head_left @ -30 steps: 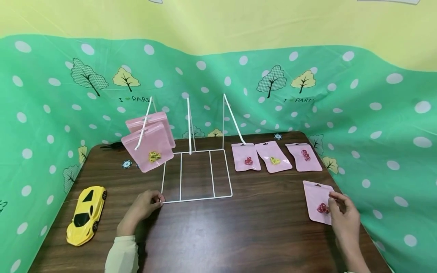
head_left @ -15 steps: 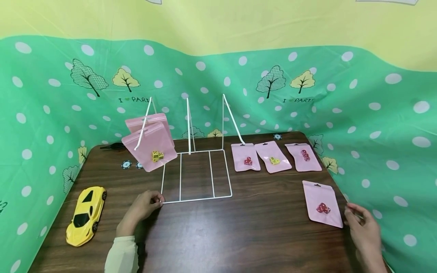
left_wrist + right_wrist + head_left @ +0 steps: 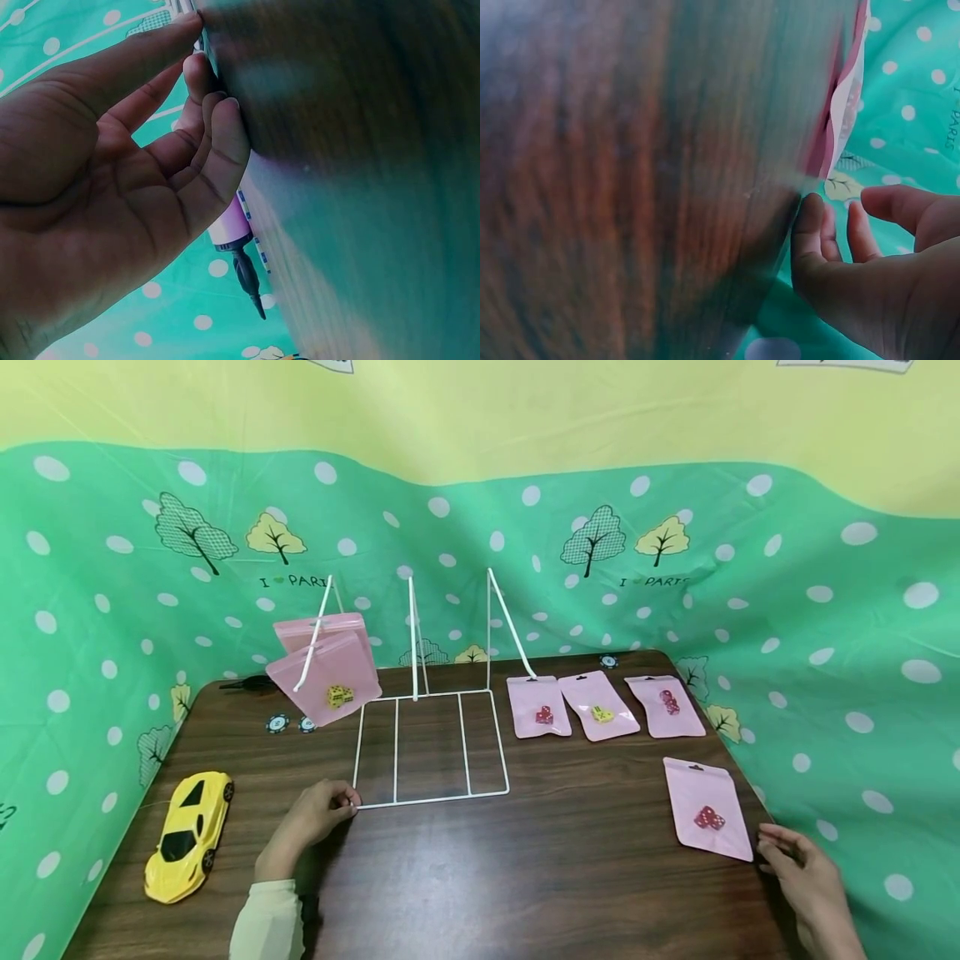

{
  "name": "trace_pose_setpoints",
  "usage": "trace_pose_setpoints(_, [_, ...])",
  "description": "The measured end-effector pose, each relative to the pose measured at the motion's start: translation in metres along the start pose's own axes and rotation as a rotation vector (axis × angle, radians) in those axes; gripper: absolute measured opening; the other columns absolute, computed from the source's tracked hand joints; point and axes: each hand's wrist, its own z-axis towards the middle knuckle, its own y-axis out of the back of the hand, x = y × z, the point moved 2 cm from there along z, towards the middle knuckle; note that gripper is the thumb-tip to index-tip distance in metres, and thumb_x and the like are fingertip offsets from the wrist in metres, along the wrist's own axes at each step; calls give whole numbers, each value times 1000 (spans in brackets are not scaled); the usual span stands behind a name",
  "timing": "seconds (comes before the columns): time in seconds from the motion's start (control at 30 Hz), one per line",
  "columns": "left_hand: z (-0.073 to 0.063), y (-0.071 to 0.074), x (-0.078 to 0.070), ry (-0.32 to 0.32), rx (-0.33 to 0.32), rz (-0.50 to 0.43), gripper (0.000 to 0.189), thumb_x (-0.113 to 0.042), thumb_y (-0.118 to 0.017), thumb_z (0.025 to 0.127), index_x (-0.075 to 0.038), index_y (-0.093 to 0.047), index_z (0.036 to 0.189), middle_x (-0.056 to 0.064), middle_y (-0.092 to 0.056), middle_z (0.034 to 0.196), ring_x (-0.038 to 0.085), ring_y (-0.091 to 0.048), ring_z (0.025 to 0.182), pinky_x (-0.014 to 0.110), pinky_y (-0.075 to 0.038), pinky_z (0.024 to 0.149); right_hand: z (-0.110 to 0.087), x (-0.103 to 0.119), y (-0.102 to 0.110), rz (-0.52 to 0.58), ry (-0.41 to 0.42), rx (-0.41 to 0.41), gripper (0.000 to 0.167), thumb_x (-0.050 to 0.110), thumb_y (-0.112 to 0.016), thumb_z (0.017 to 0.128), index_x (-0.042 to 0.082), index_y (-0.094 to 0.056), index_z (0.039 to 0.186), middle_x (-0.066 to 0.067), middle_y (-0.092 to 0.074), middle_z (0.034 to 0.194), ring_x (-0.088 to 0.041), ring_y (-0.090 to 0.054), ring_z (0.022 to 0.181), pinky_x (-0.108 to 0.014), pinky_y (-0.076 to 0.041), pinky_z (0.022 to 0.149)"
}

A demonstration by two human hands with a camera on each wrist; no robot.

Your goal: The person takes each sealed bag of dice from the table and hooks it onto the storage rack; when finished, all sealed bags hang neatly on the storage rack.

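Observation:
My left hand (image 3: pixel 311 822) pinches the front left corner of a white wire display rack (image 3: pixel 432 800) between thumb and fingers. Two pink zip pouches hang on the rack's left hook; the front pouch (image 3: pixel 352 664) shows yellow dice, and the rear pouch (image 3: pixel 351 624) is mostly covered. At the table's right edge, my right hand (image 3: pixel 810 881) has loosely bent fingers with nothing between them. Just left of those fingertips lies a flat pink pouch (image 3: pixel 705 785) with red dice. In the right wrist view, a gap separates thumb and fingers.
Three more pink pouches lie at the back right: one (image 3: pixel 531 695) with red dice, one (image 3: pixel 588 691) with yellow, one (image 3: pixel 654 696) with red. A yellow toy car (image 3: pixel 183 839) stands left. Poker chips (image 3: pixel 277 723) and a dark pointed object (image 3: pixel 258 683) are at the back left.
My right hand has moved right, off the pouch with red dice to the table edge. The front hanging pouch swings slightly. My left hand has stayed at the rack corner.

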Motion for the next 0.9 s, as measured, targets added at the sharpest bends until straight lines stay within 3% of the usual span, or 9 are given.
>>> trace_pose_setpoints(0.33, [-1,1,1,-17,-9,4,13,4,-73,97,-8,-71,91,0,-60,84,16,-53,79,36,-46,73,4,3,-2,-111,9,51,45,15,-56,112,-11,-49,148,27,-56,97,11,-54,81,-22,-55,72])
trace_pose_setpoints(0.47, [0,0,1,-19,-7,-1,14,4,-73,97,-7,-70,90,0,-60,83,16,-53,78,36,-46,72,5,4,-4,-171,1,39,45,15,-55,111,-10,-50,148,0,-68,109,6,-54,79,-23,-54,69])
trace_pose_setpoints(0.6, [0,0,1,-10,-7,0,14,4,-73,97,-8,-70,91,1,-59,84,17,-53,79,36,-46,73,8,3,-6,-220,-4,44,45,18,-53,112,-9,-50,147,-24,-62,126,-1,-55,80,-25,-52,66])
trace_pose_setpoints(0.77, [0,0,1,1,0,-5,14,5,-72,97,-8,-70,91,1,-60,84,17,-53,78,36,-46,72,11,5,-7,-258,0,51,45,21,-53,112,-9,-53,145,-22,-61,123,-10,-55,86,-26,-49,66])
trace_pose_setpoints(0.9, [0,0,1,4,1,-10,14,5,-72,97,-7,-71,91,0,-60,83,17,-54,77,35,-46,71,12,8,-7,-289,21,47,45,23,-56,110,-9,-56,142,-15,-63,117,-10,-52,91,-22,-45,68])
